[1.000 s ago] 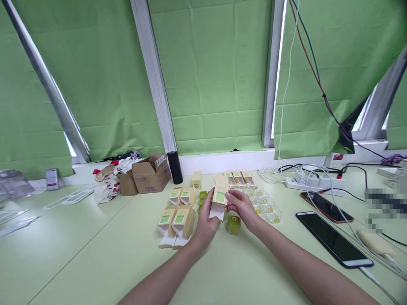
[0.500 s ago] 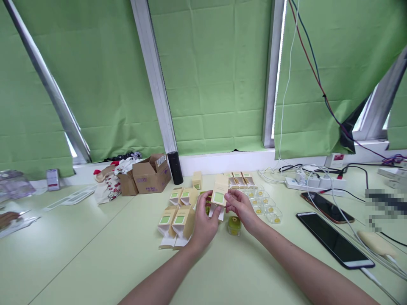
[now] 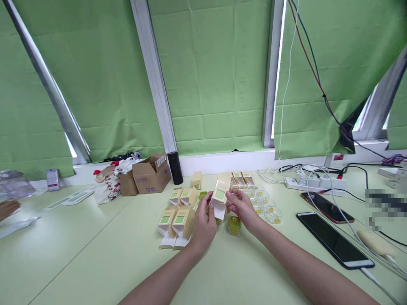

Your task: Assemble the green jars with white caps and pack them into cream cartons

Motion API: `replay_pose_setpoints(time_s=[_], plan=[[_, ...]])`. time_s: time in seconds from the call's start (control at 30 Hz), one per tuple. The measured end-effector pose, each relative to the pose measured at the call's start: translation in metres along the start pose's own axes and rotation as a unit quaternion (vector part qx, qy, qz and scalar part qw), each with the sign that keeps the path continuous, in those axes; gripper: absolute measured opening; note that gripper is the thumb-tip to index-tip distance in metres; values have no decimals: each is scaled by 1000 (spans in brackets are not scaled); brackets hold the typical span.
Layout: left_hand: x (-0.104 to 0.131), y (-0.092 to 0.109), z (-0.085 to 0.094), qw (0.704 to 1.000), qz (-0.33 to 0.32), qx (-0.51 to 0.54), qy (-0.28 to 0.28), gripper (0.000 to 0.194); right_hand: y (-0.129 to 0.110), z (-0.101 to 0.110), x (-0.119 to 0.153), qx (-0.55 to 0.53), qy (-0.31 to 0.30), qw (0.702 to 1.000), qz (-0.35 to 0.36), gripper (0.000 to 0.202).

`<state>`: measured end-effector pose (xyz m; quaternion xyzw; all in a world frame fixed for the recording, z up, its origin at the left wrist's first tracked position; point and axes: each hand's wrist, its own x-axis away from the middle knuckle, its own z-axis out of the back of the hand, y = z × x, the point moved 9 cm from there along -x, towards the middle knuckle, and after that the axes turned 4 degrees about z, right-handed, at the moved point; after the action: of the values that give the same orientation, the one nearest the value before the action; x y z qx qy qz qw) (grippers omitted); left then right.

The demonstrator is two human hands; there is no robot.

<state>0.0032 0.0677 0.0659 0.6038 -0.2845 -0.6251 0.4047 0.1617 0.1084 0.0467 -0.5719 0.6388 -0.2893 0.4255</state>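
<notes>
Between my two hands is a small cream carton [image 3: 221, 190] with a green label window and a white end flap folded out towards me. My left hand [image 3: 205, 224] grips its left side, and my right hand [image 3: 241, 207] pinches the right edge. Just below my right fingers a green-lidded clear jar [image 3: 234, 225] stands on the table. More green jars are partly hidden behind my left hand. To the left sit several cartons [image 3: 179, 220] of the same kind, the front ones with flaps hanging open.
Behind my right hand are several clear cups [image 3: 265, 204] with yellow centres and a row of cartons [image 3: 244, 180]. A phone [image 3: 333, 239], cables and a power strip [image 3: 314, 183] lie right. A cardboard box [image 3: 152, 176] and black cylinder [image 3: 175, 167] stand back left. Another person's hand [image 3: 8, 209] shows far left.
The carton has tilted in my hands, and its white flap now shows more openly at the lower end. My left thumb has shifted off its front. The other person's hand at far left has moved slightly.
</notes>
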Motion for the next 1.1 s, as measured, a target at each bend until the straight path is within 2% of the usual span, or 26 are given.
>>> replay_pose_setpoints(time_s=[0.23, 0.33, 0.47, 0.57, 0.67, 0.9, 1.1], plan=[[-6, -2, 3, 999, 17, 25, 28, 30, -2, -6, 3, 9, -15, 1000, 6, 63], [-6, -2, 2, 999, 28, 41, 22, 39, -3, -7, 3, 6, -15, 1000, 8, 63], [-2, 7, -4, 998, 16, 53, -13, 55, -3, -6, 3, 4, -9, 1000, 3, 63], [0, 16, -6, 998, -5, 58, -30, 47, -3, -6, 4, 13, -3, 1000, 6, 65], [-3, 15, -2, 998, -3, 59, -13, 37, -2, -8, 5, 25, -11, 1000, 6, 67], [-11, -7, 2, 981, 100, 162, 27, 45, -5, -10, 7, 30, -25, 999, 4, 71], [-10, -17, -1, 956, 170, 237, 30, 50, -7, -11, 9, 38, -37, 999, -4, 64]])
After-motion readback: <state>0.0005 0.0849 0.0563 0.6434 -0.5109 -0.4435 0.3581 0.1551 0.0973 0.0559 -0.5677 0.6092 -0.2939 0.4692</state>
